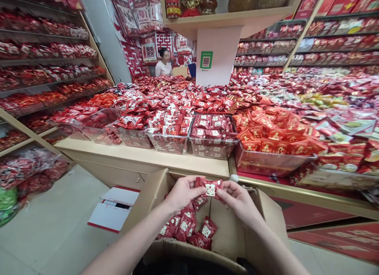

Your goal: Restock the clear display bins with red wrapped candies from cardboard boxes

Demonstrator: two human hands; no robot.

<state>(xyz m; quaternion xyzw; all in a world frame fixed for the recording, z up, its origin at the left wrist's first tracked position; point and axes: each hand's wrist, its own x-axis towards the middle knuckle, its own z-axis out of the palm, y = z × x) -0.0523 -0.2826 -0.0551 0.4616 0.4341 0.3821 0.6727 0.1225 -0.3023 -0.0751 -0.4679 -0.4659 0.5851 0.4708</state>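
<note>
Head: right hand (241,202) partly hides packet (210,187).

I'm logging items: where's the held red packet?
Head view, lower half, slightly right of centre: the packet is between left hand and right hand, over the cardboard box.

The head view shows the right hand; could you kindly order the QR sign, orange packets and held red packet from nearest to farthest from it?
1. Held red packet: touching the right hand.
2. Orange packets: ahead, to the right.
3. QR sign: beyond, leftward.
</note>
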